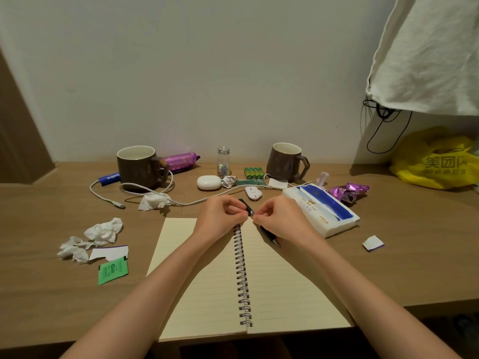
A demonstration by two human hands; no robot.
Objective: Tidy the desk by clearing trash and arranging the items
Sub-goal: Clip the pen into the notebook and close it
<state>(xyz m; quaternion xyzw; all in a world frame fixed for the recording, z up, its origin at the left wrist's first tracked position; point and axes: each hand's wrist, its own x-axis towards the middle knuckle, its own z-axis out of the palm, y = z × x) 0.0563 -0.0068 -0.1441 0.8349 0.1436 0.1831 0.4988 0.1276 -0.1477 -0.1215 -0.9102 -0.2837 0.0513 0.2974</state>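
Observation:
An open spiral notebook (212, 286) lies on the wooden desk (404, 268) in front of me. Above its top edge both hands meet. My left hand (220, 216) pinches a small black pen cap (245, 205). My right hand (282, 218) grips a black pen (270, 235) whose tip points down toward the right page. Cap and pen touch between my fingertips. Crumpled white tissues (103, 230) and torn wrappers, one of them green (112, 270), lie at the left.
Two brown mugs (138, 167) (286, 160) stand at the back with a white cable (155, 193), earbud case (208, 182), small bottle (223, 161), green batteries (254, 172) and purple snack packs (181, 160) (348, 191). A tissue pack (321, 208) lies right; a yellow bag (438, 159) sits far right.

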